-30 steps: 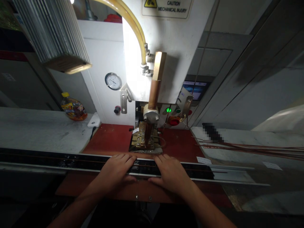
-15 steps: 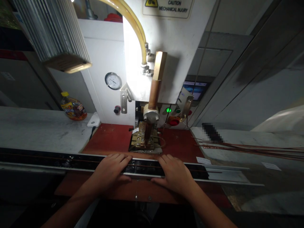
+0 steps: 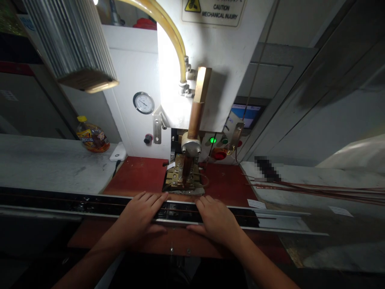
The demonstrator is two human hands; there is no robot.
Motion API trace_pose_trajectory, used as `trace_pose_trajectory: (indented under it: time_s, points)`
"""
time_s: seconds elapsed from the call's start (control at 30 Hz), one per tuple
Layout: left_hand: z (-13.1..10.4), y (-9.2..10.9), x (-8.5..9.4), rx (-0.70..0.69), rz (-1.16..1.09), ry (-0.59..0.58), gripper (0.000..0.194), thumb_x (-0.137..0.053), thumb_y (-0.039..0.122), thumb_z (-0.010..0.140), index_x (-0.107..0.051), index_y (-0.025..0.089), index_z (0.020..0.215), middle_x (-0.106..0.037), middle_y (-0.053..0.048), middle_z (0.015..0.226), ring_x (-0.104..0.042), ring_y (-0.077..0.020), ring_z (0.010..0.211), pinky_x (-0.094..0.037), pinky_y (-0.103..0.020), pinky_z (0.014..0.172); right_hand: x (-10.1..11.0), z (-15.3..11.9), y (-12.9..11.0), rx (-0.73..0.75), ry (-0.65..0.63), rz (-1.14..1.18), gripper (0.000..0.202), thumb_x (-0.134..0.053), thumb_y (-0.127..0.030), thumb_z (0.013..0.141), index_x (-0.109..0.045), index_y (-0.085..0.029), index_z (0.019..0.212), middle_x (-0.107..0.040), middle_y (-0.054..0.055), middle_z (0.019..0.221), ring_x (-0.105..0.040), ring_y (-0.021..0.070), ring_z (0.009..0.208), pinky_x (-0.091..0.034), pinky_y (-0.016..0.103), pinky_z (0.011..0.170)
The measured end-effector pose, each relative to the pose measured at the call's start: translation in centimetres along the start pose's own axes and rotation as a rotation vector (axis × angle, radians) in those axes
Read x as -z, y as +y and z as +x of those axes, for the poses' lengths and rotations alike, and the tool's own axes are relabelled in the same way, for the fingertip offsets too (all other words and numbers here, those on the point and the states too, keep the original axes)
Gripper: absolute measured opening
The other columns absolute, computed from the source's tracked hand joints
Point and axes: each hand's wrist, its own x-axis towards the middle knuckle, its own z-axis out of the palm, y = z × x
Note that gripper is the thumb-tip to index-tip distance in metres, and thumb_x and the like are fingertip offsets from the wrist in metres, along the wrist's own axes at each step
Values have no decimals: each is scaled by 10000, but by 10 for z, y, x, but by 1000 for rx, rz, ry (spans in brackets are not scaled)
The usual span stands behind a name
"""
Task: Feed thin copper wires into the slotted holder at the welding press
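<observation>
A long metal channel [image 3: 284,228] with black insides lies crosswise before me, a thin copper-coloured rod [image 3: 180,210] running along it. My left hand [image 3: 141,214] grips the channel, fingers over the far edge and thumb at the near side. To the right, my right hand [image 3: 216,216] holds it the same way, a short stretch of channel showing between the two. Just beyond the hands stands a copper electrode [image 3: 187,164] of a press-like machine, its tip down at a brass clamp block [image 3: 173,176]. The channel lies in front of that block.
The white machine body [image 3: 210,48] carries a gauge [image 3: 143,103], buttons and a lit green lamp [image 3: 213,140]. Left, a bottle [image 3: 92,135] and a white box [image 3: 118,152] stand on the bench. Several copper rods [image 3: 315,190] lie right. A ribbed lamp housing [image 3: 72,44] hangs upper left.
The channel has slid slightly to the left, and my right hand has shifted left with it. My left hand has stayed nearly in place. The electrode looks unmoved.
</observation>
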Motion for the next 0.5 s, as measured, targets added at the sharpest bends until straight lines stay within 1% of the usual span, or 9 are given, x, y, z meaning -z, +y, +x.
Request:
trace_pose_trajectory:
  time_s: [0.17, 0.3, 0.4, 0.5]
  points:
    - [9, 15, 0, -35, -20, 28, 917, -799, 641, 738, -490, 179, 1467, -637, -148, 1398, -614, -320, 1224, -446, -449, 1061, -2, 5, -6, -4, 19, 5, 590, -675, -702, 839, -649, -157, 1065, -689, 137, 1063, -650, 305, 981, -525, 412, 826]
    - [16, 23, -3, -50, -31, 38, 910, -802, 633, 738, -487, 184, 1464, -631, -155, 1405, -606, -326, 1248, -444, -460, 1072, -4, 10, -12, 2, 25, 37, 612, -682, -700, 833, -643, -151, 1101, -690, 141, 1082, -644, 316, 1024, -530, 431, 852]
    - [19, 25, -8, -58, -23, 32, 993, -846, 616, 686, -456, 169, 1482, -614, -171, 1427, -594, -337, 1273, -443, -464, 1081, -4, 16, -18, 1, 12, 63, 670, -717, -690, 810, -628, -138, 1179, -693, 138, 1110, -643, 318, 1044, -526, 434, 888]
    - [20, 23, -15, -64, -26, 50, 1029, -833, 655, 670, -443, 168, 1488, -624, -176, 1409, -596, -340, 1269, -442, -471, 1085, -5, 21, -25, -4, 6, 63, 695, -734, -684, 798, -623, -128, 1199, -694, 142, 1114, -642, 320, 1037, -522, 434, 898]
